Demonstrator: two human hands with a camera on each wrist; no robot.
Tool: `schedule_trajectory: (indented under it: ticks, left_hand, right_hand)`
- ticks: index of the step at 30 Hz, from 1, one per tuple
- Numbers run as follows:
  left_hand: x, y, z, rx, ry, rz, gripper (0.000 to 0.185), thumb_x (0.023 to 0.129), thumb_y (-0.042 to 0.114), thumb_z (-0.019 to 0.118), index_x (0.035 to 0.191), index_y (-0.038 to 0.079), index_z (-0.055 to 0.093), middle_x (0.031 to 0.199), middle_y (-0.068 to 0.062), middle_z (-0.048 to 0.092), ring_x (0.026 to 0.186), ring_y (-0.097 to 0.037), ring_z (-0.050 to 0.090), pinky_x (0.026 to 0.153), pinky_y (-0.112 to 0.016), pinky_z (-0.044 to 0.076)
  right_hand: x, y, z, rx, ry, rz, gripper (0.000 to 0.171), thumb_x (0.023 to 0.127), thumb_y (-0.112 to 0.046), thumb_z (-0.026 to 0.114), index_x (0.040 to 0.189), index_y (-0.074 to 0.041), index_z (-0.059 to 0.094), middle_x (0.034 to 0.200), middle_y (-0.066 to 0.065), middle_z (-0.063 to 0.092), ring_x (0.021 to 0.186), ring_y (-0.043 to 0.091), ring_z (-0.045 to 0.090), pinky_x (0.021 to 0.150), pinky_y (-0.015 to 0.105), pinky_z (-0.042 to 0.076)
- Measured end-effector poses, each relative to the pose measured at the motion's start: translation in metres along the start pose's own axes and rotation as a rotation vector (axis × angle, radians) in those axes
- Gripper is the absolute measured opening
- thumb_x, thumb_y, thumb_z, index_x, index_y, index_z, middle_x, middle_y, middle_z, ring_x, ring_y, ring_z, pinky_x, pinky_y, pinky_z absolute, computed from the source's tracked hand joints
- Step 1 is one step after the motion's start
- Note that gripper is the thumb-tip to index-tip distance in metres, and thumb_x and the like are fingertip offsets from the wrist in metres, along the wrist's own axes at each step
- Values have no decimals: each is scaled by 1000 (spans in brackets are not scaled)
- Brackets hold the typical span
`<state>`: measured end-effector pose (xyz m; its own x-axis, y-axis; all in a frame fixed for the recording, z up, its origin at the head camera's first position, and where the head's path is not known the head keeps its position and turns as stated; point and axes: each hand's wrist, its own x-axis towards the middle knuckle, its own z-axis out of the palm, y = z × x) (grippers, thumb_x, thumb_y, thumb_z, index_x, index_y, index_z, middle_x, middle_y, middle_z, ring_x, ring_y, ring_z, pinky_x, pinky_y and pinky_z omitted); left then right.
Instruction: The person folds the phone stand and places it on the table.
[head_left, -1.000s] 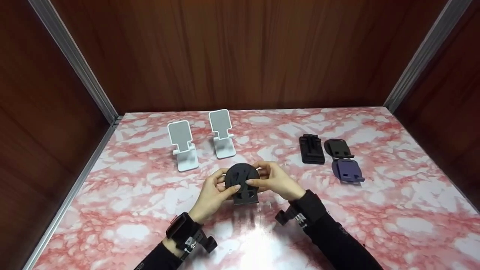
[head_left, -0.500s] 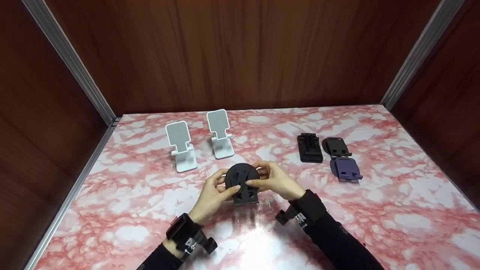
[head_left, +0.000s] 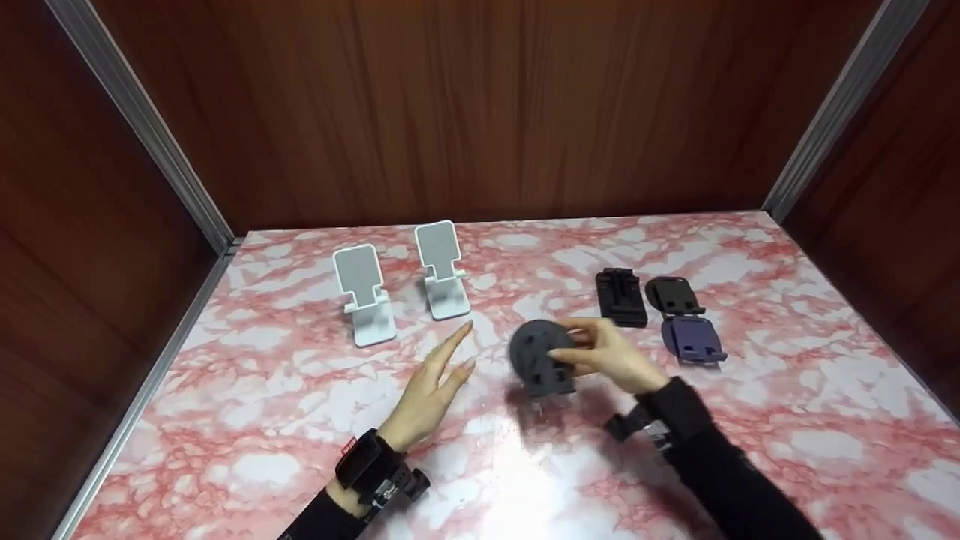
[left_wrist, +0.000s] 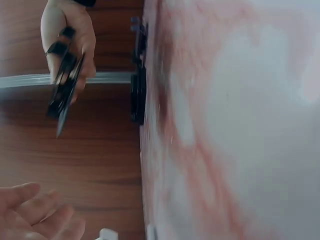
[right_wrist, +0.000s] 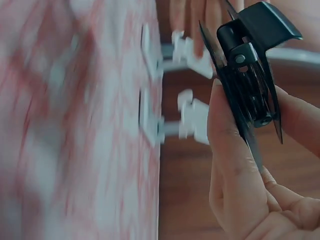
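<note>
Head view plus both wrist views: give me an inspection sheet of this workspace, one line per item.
Surface: pink-and-white marbled tabletop, glare near the front edge.
Job's things: round black phone stand, folded, held above the table by the right hand.
Clutter: two white phone stands upright at back left; a black folded stand, another black folded stand and a purple folded stand flat at back right.
Hands: right hand grips the round black phone stand; left hand free, fingers straight, touching nothing.
Cables: nothing seen.
Surroundings: dark wood panel walls with metal corner strips; wrist-worn camera mounts on both arms.
</note>
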<state>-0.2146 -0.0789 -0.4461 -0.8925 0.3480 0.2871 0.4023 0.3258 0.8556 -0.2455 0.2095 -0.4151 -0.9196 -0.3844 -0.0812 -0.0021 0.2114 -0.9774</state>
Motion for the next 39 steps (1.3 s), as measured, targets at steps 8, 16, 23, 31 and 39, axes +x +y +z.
schedule_trajectory:
  ticks: [8,16,23,31,39]
  left_hand:
    - [1,-2,-2,256,20,65,64,103,29,50,159,17,21,167,-5,16,155,-30,10,125,-54,11]
    - [0,-3,-3,456,25,89,70,102,39,49,158,10,19,167,-13,12,154,-36,5,125,-56,8]
    - [1,-5,-3,540,10,79,73,101,34,53,158,5,19,166,-18,9,153,-41,3,124,-59,7]
    - [1,-5,-2,535,5,67,72,101,33,53,158,6,18,166,-18,10,153,-40,3,124,-58,7]
    - [0,-6,-2,539,-2,71,71,101,34,52,157,3,20,165,-22,11,152,-44,6,123,-61,9]
  right_hand:
    - [-23,11,-59,-191,93,120,67,94,-17,67,147,10,36,110,22,67,81,7,66,76,25,60]
    - [-37,30,-92,-255,128,163,68,99,-18,60,150,11,26,131,36,52,79,5,60,77,32,55]
    - [-31,37,-100,-320,149,201,68,100,-17,59,150,14,24,138,39,46,75,6,61,73,35,57]
    - [-24,36,-99,-720,211,131,53,98,-18,59,136,16,47,122,40,58,111,52,58,90,54,52]
    - [-20,36,-90,-900,240,40,19,92,-13,65,89,5,63,64,7,48,62,22,50,60,34,39]
